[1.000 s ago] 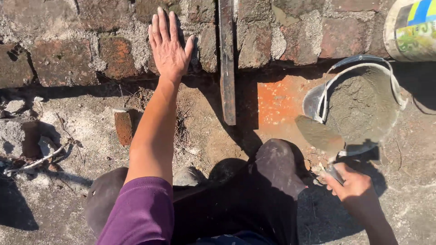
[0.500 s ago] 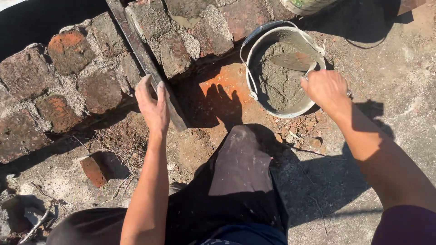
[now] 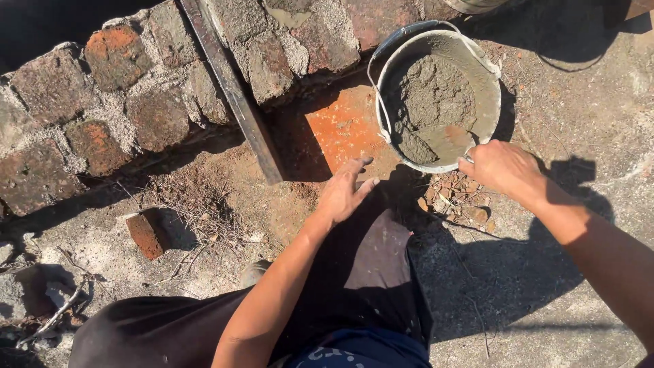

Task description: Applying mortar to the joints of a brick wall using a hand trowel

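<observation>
Two hands are busy here, and going left to right you first hit the old brick wall [image 3: 136, 102] with chunky mortar joints, running up along the left and top. A loose half brick [image 3: 146, 234] sits on the dirt below it, near some dry twigs, well out of the way. A dark straight bar [image 3: 235, 95], probably a straightedge, leans across the wall face with its lower end on the ground, handy but not blocking anything. Next is the left hand [image 3: 344, 194], open with fingers spread and flat, holding nothing, hovering over or resting at the knee of the dark trousers [image 3: 368, 272], likely for balance while crouching. Just past its fingertips there's an orange-painted patch of ground [image 3: 340, 126]. Then the grey bucket [image 3: 436, 95], about half full of wet mortar [image 3: 432, 95], parked right at the foot of the wall so it's within easy reach. The right hand [image 3: 501, 167] is closed at the bucket's near rim, apparently around a trowel handle, though I can't actually see the tool clearly. Brick rubble [image 3: 456, 197] lies under that wrist. Right side is open concrete with plenty of elbow room; the left is tighter, boxed in by wall and bar.
</observation>
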